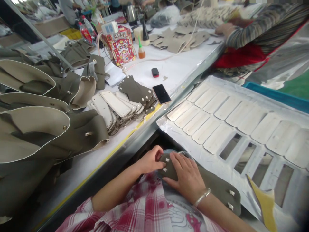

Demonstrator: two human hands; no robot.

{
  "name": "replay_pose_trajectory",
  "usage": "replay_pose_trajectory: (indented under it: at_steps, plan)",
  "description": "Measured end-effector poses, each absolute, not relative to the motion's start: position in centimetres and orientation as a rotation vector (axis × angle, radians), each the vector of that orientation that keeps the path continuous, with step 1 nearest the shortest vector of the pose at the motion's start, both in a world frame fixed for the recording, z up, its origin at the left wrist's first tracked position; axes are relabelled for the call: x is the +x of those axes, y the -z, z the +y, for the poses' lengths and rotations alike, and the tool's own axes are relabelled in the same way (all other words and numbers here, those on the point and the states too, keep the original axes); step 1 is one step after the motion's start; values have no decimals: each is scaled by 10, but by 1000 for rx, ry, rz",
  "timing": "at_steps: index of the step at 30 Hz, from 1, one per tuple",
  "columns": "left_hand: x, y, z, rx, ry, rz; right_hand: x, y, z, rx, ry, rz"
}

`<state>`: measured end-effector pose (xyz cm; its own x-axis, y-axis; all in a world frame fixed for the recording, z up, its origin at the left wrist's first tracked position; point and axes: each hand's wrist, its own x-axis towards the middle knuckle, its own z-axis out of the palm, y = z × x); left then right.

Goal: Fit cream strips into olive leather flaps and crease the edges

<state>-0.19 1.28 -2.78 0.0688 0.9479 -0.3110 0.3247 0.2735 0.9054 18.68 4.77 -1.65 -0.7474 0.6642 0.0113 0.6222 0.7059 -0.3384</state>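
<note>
A grey leather strip (pixel 217 188) with small white tabs lies across my lap. My left hand (pixel 151 159) curls its fingers round the strip's left end. My right hand (pixel 187 175) presses flat on the strip's middle, fingers together, a silver bracelet on the wrist. A stack of similar grey and cream pieces (pixel 123 104) sits on the white table (pixel 178 69) to the upper left.
A slotted board (pixel 231 129) with several cream pieces lies to the right. Grey leather bag parts (pixel 43 129) crowd the left. A phone (pixel 161 94), a small black-red object (pixel 155 72), a glue bottle (pixel 141 51) and a red box (pixel 120 45) are on the table. A striped-sleeved co-worker (pixel 256 32) works beyond.
</note>
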Motion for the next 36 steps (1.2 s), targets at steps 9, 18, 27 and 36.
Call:
replay_pose_trajectory:
  at_steps: [9, 18, 27, 36]
  plan:
    - [2, 27, 15, 1191, -760, 1461, 186, 12, 49, -1094, -531, -2731]
    - [-8, 33, 13, 1300, -711, 1470, 176, 5, 46, -1186, -553, -2726]
    - [34, -14, 17, 2238, -355, 1344, 286, 14, 49, -1163, -303, -2745]
    - [92, 5, 26, 2586, 55, 1414, 295, 16, 51, -1513, -280, -2808]
